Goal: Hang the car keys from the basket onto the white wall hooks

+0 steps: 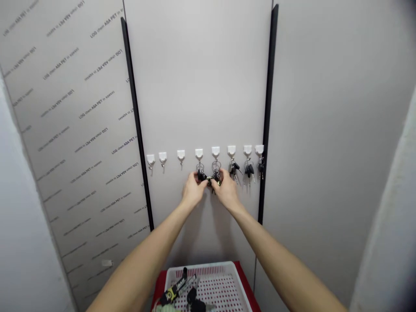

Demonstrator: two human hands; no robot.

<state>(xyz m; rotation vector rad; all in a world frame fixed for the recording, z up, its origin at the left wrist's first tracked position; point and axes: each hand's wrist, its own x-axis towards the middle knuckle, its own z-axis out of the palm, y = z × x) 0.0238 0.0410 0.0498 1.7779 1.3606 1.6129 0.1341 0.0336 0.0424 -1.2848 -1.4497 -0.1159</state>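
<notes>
Narrow alcove of smooth grey panels, closed in at the near left and near right by blurred white wall edges [27, 234]. Far centre panel [195, 78] bare and matte above the hooks, flanked by two black vertical trim strips [137, 121]. Angled left panel [71, 130] covered in protective film [97, 102] printed with rows of mirrored grey lettering; plain right panel [331, 108] without print. Along the far centre panel, one level row of eight white adhesive hooks [215, 151], running left to right, with small metal hangers beneath them. Dark car keys on rings hanging from the right-hand hooks, in small bunches [248, 171]. Near the bottom of the view, a white plastic basket [208, 271] with a perforated base, sitting on a red surface [160, 286], and holding a yellow-and-black key fob [172, 292] and other keys. Both arms reaching forward from the near side, hands close together against the far centre panel, just below the fourth and fifth hooks. Left hand [193, 190] and right hand [227, 191] with fingers pressed inward, pinching a dark key bunch with a brass-coloured ring [212, 180] between them. Exact finger placement on the ring hidden behind the hands.
</notes>
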